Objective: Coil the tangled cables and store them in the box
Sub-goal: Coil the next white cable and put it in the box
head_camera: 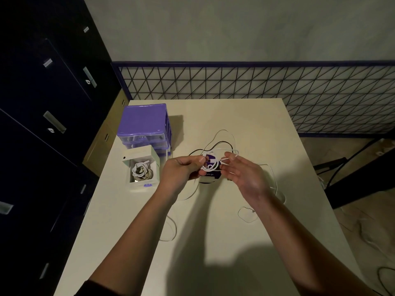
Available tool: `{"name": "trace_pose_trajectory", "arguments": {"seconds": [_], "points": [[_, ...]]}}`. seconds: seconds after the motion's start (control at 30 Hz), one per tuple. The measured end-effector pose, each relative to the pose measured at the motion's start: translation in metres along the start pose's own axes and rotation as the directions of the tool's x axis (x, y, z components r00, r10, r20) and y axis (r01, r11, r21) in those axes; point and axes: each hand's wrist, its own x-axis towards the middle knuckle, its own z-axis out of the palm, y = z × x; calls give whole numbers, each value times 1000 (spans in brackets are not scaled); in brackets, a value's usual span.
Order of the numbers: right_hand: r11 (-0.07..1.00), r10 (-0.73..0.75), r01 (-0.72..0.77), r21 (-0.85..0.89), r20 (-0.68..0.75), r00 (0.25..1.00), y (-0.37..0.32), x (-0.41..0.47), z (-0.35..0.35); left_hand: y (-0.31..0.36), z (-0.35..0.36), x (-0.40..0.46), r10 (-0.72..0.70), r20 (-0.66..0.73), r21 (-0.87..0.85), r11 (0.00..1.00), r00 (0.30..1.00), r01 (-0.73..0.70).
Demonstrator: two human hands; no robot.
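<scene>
Cables: a white cable (pixel 213 162) is looped between my two hands above the middle of the desk (pixel 245 116). My left hand (pixel 181 170) is curled, thumb and fingers pinching a bunch of loops. My right hand (pixel 245 176) is half open, palm turned toward the left hand, its fingertips (pixel 229 155) hooked through a loop of the same cable; I cannot tell how firmly they hold it. From the hands, slack white strands run down onto the desk: one trails toward the near edge on the left side, another curves toward the right edge and ends in a small loop. A black cable (pixel 220 143) lies on the desk just beyond my hands, tangled with a thin white loop. Under the hands sits a purple-and-white card (pixel 210 177) with print on it, only partly visible. Box (pixel 142 167): white, lid open, near the left edge, holding coiled cables already. Just behind it, touching or nearly so, stands a purple drawer unit (pixel 145 124) at the far left corner. Dark cabinets (pixel 42 103) stand left of the desk; a wire grid (pixel 277 88) runs along the wall behind it.
</scene>
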Motion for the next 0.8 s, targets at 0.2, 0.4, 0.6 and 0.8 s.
{"name": "trace_pose_trajectory", "arguments": {"seconds": [0.2,0.4,0.6,0.8], "points": [[998,59,-59,11,30,998,-4,0,5,2,6,-2,11,0,-24,1000,1000,-11],[991,134,-130,-36,146,980,-8,-2,12,0,10,-1,4,19,18,1000,1000,-4],[966,207,-238,99,252,945,-6,-4,15,1,11,3,38,-46,12,999,998,-38],[995,92,-103,17,317,944,-5,-4,16,-3,10,10,58,-75,23,998,995,-57]]}}
